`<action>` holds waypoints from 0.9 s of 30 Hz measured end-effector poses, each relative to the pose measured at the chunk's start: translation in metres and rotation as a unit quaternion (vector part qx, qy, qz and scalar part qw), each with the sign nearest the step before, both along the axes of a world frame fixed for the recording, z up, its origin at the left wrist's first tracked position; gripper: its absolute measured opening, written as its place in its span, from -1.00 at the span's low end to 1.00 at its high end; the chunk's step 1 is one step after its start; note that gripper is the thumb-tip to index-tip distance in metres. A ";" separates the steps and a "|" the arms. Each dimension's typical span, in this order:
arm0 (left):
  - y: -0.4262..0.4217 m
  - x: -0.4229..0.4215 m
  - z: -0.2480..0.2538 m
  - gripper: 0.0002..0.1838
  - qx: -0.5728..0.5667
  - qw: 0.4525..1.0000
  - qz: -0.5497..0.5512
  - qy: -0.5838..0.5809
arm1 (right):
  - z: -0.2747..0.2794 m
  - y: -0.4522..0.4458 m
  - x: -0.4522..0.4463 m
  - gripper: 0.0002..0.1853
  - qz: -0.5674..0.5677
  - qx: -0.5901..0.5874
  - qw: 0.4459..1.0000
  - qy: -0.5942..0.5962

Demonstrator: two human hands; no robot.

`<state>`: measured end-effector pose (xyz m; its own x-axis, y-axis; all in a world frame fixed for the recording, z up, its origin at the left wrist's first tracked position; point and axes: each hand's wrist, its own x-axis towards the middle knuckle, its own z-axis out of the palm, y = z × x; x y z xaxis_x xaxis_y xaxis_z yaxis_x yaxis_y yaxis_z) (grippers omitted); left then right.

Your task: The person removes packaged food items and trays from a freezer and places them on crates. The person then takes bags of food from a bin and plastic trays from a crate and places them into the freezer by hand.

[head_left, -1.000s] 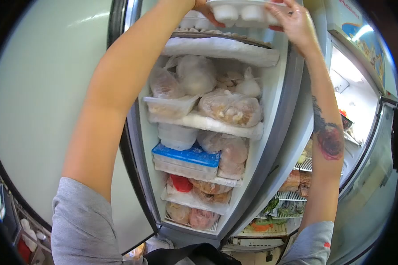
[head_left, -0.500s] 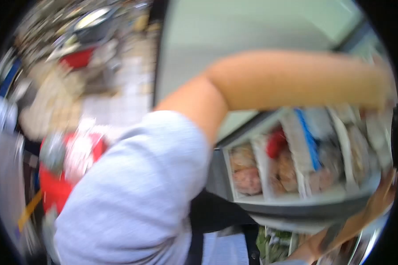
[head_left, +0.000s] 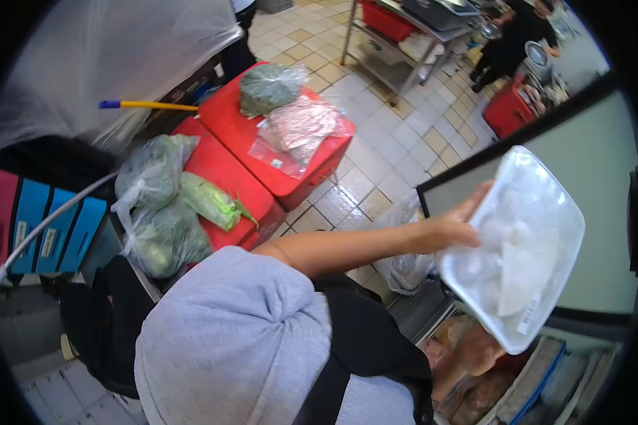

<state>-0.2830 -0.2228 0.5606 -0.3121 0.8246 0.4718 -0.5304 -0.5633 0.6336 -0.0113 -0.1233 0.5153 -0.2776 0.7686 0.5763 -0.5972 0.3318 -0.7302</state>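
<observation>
A white foam tray (head_left: 489, 301) wrapped in clear film, with pale rounded contents and a paper label, is tilted up at the right of the head view. My left hand (head_left: 457, 227) grips its left side, thumb on the front and the other fingers largely behind. At the tray's lower edge is my right hand (head_left: 475, 352), curled against it, its fingertips partly hidden. Below both hands stands an open freezer with bagged frozen food (head_left: 475, 397) in white baskets. The raised freezer lid (head_left: 602, 191) is behind the tray.
Two red bins (head_left: 244, 152) carry bagged greens (head_left: 273, 88), a pinkish pack (head_left: 301, 127) and wrapped green vegetables (head_left: 209, 200). A yellow pole (head_left: 152, 105) juts out beside them. A steel table (head_left: 404, 60) stands beyond, and a person (head_left: 517, 39) works at the upper right.
My left arm has drawn back from over the freezer, and the white tray is now in my hand. My right hand has come up to the tray's lower edge. The view has swung round.
</observation>
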 end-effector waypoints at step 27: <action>-0.438 -0.401 -0.433 0.11 -0.356 0.751 0.517 -0.206 | -0.372 -0.303 -0.716 -0.23 0.606 -0.067 0.581 -0.539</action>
<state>-0.6838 -0.6606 0.1279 -0.9577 0.0386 -0.2853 -0.2760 -0.4051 0.8716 -0.7273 -0.4262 0.1435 -0.8058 -0.3503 -0.4775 0.4960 0.0414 -0.8673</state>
